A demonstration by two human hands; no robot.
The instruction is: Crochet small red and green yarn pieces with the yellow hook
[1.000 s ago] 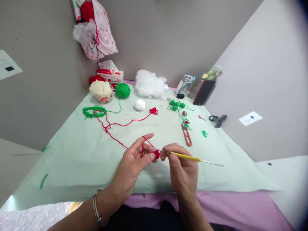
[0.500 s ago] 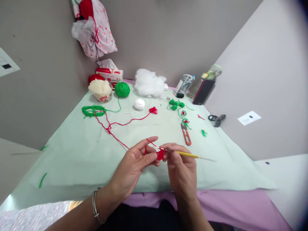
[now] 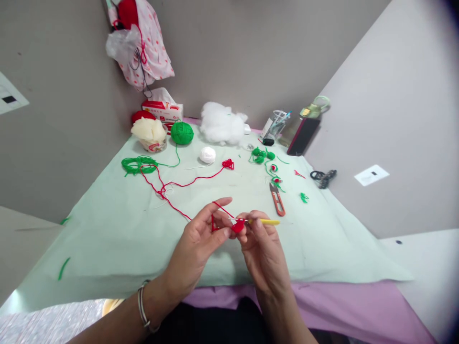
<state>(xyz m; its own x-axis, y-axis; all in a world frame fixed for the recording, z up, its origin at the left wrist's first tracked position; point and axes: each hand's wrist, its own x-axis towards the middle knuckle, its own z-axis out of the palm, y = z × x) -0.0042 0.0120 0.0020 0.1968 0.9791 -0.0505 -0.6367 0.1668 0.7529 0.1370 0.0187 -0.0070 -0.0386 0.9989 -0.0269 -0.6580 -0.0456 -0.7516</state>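
Note:
My left hand (image 3: 199, 243) pinches a small red crochet piece (image 3: 238, 227) between thumb and middle finger, with red yarn (image 3: 172, 203) looped over its raised forefinger. The strand trails away across the pale green cloth (image 3: 107, 239) toward the back left. My right hand (image 3: 263, 251) grips a yellow-handled crochet hook (image 3: 265, 221), whose tip is in the red piece. The two hands touch at the work, near the front middle of the table.
Orange thread snips (image 3: 278, 199) lie just beyond my right hand. Farther back are a green yarn ball (image 3: 182, 133), a white yarn ball (image 3: 208, 155), white stuffing (image 3: 221, 124), green crochet bits (image 3: 263, 155), a cup (image 3: 150, 136), a tissue box (image 3: 162, 111), a hanging bag (image 3: 138, 43).
The hook has swung so that less of its shaft shows to the right. My right hand has shifted slightly left toward the red piece. My left hand stays almost still.

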